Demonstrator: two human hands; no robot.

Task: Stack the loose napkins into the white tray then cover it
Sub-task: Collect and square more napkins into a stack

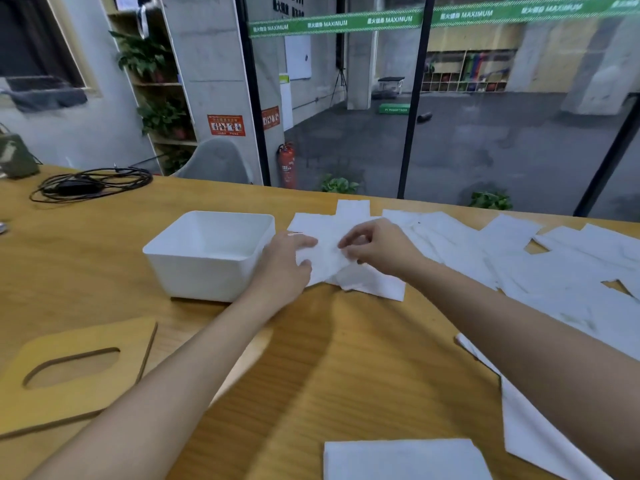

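A white tray (180, 268) stands empty on the wooden table, left of centre. Just right of it lies a white napkin (325, 261), crumpled at its middle. My left hand (287, 265) pinches the napkin's left edge between thumb and fingers. My right hand (377, 249) pinches the same napkin from the right with curled fingers. Several more loose napkins (540, 261) spread across the table to the right. The wooden lid (76, 372) with an oval slot lies flat at the near left.
Another napkin (405, 459) lies at the near edge, and one (533, 431) under my right forearm. A coil of black cable (90, 185) sits at the far left. A grey chair (218, 161) stands behind the table, in front of a glass wall.
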